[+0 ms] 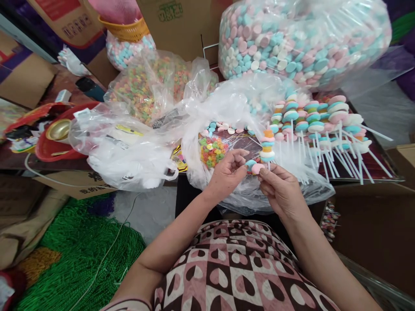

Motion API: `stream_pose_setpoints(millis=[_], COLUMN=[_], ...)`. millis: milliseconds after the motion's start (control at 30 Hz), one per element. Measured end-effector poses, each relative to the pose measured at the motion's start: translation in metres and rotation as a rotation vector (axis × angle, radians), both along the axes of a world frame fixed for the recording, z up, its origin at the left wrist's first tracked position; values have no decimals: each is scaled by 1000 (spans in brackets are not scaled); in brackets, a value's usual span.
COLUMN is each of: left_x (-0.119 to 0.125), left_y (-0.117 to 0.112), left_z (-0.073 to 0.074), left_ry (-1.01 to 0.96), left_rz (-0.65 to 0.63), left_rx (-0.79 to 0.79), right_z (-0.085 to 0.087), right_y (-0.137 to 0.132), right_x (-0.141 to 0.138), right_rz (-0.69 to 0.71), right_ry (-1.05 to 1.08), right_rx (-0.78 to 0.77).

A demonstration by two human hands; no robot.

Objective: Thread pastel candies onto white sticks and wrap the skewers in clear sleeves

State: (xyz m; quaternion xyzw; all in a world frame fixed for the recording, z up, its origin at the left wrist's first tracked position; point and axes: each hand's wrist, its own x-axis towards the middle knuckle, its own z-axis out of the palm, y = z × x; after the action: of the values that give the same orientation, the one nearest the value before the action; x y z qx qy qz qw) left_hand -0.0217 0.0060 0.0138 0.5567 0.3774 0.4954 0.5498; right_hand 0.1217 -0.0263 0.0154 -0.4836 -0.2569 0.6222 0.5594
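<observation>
In front of my body, my right hand [281, 186] pinches a pink marshmallow [258, 168] between thumb and fingers. Right beside it, a blue marshmallow [250, 164] lies at the thumb and fingertips of my left hand [228, 173], which are drawn together on its edge. Whether a stick runs through these two pieces is hidden. Just beyond my right hand stands a finished-looking candy skewer [267, 147] of orange, blue and white pieces. Ring-shaped gummies [213, 151] in several colours lie in a heap beyond my left hand, inside an opened plastic bag [194, 170].
Many marshmallow skewers [314, 116] with white sticks are piled at the right. A big marshmallow bag [304, 47] stands behind, and a bag of gummy rings [145, 86] at back left. White plastic bags [129, 166] and a red basin [48, 149] are farther left.
</observation>
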Motion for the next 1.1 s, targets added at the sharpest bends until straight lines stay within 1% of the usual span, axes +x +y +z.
stream_pose_setpoints(millis=[67, 167, 300, 400, 467, 533, 667, 733, 833, 967, 1033, 1100], left_x=[1, 1, 0, -2, -4, -6, -10, -10, -8, -9, -12, -14], left_y=[0, -2, -4, -5, -5, -5, -4, -4, -3, 4, 9, 13], left_z=[-3, -6, -3, 3, 5, 4, 2, 1, 1, 1, 2, 3], left_ry=[27, 55, 41, -5, -37, -30, 58, 22, -108, -262, -335, -406], left_rz=[-9, -25, -55, -62, -63, -84, -168, -169, -115, 79, 149, 156], left_rx=[18, 44, 57, -12, -106, -193, -225, -270, -370, -443, -478, -514], right_z=[1, 2, 2, 0, -1, -3, -7, -7, -5, 3, 6, 4], right_y=[-1, -1, 0, -1, -2, -2, -2, -2, -1, -8, -17, -26], right_x=[-1, -4, -5, -4, -4, -5, -9, -10, -10, -2, 5, 12], right_rz=[28, 34, 66, 72, 49, 30, -10, -7, 11, 7, 60, 153], right_ry=[-21, -53, -67, -88, -101, -136, -220, -215, -177, -198, -258, -315], right_rx=[-4, 0, -3, -7, -4, 6, 34, 40, 48, 77, 75, 62])
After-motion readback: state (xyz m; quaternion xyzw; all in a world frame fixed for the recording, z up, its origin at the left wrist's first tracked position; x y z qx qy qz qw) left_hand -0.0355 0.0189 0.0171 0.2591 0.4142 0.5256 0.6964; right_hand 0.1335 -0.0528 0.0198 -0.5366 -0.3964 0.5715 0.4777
